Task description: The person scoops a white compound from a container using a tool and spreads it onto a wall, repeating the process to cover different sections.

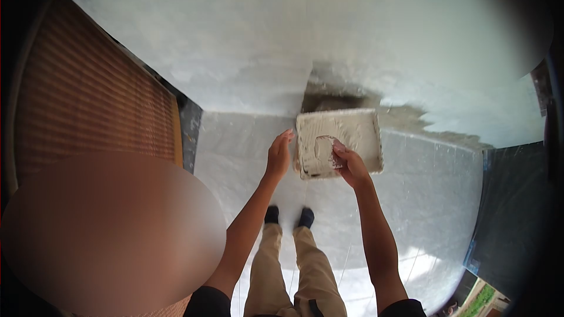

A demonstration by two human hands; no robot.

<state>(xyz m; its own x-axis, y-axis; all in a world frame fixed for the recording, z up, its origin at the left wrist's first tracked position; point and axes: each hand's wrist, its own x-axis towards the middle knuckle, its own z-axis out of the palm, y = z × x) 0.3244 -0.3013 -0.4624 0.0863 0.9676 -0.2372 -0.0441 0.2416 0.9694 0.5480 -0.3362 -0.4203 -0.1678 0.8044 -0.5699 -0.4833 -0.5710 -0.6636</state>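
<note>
A rectangular tray (368, 135) coated in pale, wet paste is in front of me, below the wall. My right hand (351, 166) is over the tray, its fingers closed on a small flat tool (324, 148) smeared with the same paste. Just left of the tray is my left hand (279, 154), fingers stretched upward and nothing seen in it. A narrow gap shows between that hand and the tray's left edge. What supports the tray is hidden.
Pale walls (247, 41) meet in a corner ahead, with a dark rough patch (335, 91) low down. Brown woven panelling (100, 94) stands left, a dark panel (511, 199) right. My feet (305, 217) are on the grey floor (235, 141). Blurred ovals cover the lower left and upper right.
</note>
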